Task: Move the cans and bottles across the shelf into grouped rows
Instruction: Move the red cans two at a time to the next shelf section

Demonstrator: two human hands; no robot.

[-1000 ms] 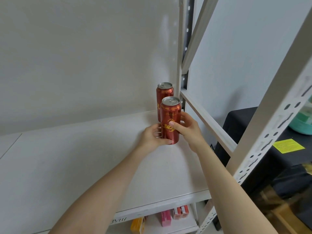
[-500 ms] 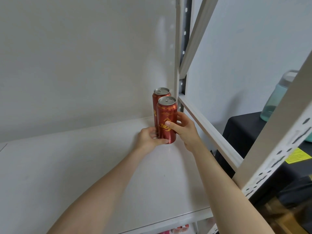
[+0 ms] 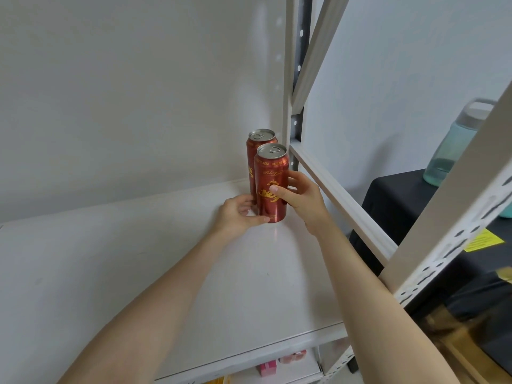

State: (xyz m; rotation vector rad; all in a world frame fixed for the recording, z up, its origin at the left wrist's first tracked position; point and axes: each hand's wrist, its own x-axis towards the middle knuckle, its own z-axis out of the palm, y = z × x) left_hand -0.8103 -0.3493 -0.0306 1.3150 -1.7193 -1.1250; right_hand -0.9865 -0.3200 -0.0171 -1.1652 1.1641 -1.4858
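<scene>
Can't see much of the back can, since the front can stands right in front of it and covers most of its body. Whether the two actually touch, I can't tell. My right hand wraps the front can from the right side, thumb across the label, other fingers hidden behind it. My left hand cups its base from the left, thumb along the bottom edge. So both hands are closed on that one can.

Both cans are tall, slim, shiny red metal with gold print and silver tops with pull tabs. Text near the front can's rim reads something like "Beijing Beer"; the rest is too small to read. They stand upright at the back right corner of the shelf, a smooth white board, next to the perforated metal post. There's a teal bottle off to the right, partly cut off by the frame.
</scene>
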